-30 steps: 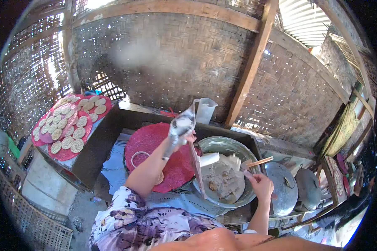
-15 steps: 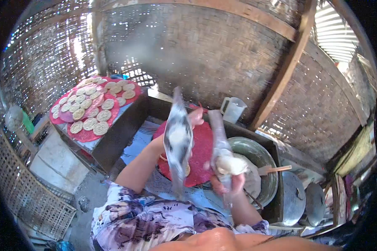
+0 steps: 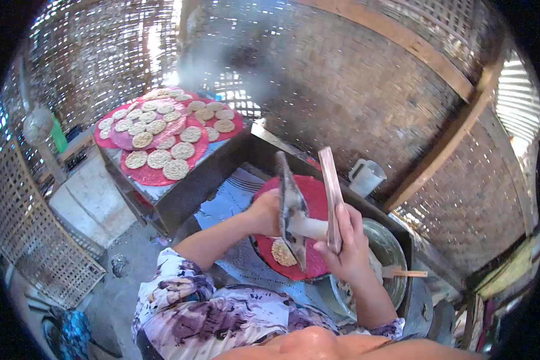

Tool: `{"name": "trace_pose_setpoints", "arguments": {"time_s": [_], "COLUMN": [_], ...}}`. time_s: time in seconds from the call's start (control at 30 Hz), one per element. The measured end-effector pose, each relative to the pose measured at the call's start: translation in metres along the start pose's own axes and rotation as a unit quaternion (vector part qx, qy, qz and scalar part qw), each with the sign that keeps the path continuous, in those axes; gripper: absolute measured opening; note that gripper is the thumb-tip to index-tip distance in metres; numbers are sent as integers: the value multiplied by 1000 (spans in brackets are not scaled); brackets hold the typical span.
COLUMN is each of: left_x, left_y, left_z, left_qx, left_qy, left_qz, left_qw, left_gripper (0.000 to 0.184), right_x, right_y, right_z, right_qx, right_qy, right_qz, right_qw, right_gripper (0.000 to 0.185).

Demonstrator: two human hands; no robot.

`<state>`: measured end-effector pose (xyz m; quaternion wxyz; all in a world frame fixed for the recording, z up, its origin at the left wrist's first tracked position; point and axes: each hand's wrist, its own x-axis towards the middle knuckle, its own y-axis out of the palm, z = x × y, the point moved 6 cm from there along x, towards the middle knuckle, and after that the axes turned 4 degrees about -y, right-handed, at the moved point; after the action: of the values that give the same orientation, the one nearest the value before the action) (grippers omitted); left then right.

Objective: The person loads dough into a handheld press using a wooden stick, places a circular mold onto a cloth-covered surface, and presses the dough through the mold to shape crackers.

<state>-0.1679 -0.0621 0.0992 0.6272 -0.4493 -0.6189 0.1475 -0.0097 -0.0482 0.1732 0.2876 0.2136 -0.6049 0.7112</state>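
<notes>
Wooden plunger point(image 3: 331, 201) is standing against dark press point(image 3: 292, 210) mid-frame, right hand point(image 3: 349, 243) and left hand point(image 3: 266, 212) fingers gripping each; formed rounds point(image 3: 158, 159) are lying upper left, dough point(image 3: 375, 266) remaining lower right.

Daylight pricks through the woven bamboo wall point(image 3: 102, 90) and glares at the corrugated sheet point(image 3: 515, 96), while fisheye distortion bows the wooden beam point(image 3: 411, 39) toward black corners.
</notes>
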Motion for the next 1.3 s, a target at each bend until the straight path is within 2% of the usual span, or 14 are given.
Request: {"name": "trace_pose_setpoints", "arguments": {"time_s": [0.3,0.33,0.4,0.5,0.53,0.57,0.63,0.73,0.8,0.87,0.97,1.1,1.13,1.3], "left_x": [-11,-14,-19,-29,-28,-25,-22,-19,10,31,47,47,45,27], "left_y": [29,32,36,78,61,60,54,35,-15,-44,-49,-9,1,65], "left_z": [21,26,34,74,74,78,81,80,84,81,69,103,110,143], "left_qx": [-101,-112,-135,-329,-446,-461,-425,-594,-841,-915,-895,-871,-871,-921], "left_qy": [-56,-83,-137,-172,-231,-225,-245,-176,-15,27,127,-60,-80,-134], "left_qz": [-17,-9,9,-20,-81,-75,-20,95,14,-35,11,-103,-122,-168], "left_qw": [993,990,981,928,861,855,871,779,541,402,428,477,468,324], "left_gripper": [39,40,42,58,62,64,71,75,99,100,99,82,68,64], "right_x": [-2,-2,6,13,11,-3,-47,-56,-45,-46,-53,-48,-47,-56], "right_y": [55,60,64,73,77,96,121,120,109,109,108,98,100,109], "right_z": [-10,-14,-21,-55,-71,-91,-104,-100,-77,-69,-76,-104,-111,-134], "right_qx": [-24,4,5,151,222,357,579,603,651,677,674,657,652,630], "right_qy": [58,101,77,118,141,218,343,312,322,318,301,357,378,458], "right_qz": [67,92,102,49,19,128,332,313,316,340,386,381,390,399], "right_qw": [996,991,992,980,965,899,661,664,610,570,553,545,528,484], "right_gripper": [79,77,77,80,81,83,88,94,100,107,116,119,118,97]}}
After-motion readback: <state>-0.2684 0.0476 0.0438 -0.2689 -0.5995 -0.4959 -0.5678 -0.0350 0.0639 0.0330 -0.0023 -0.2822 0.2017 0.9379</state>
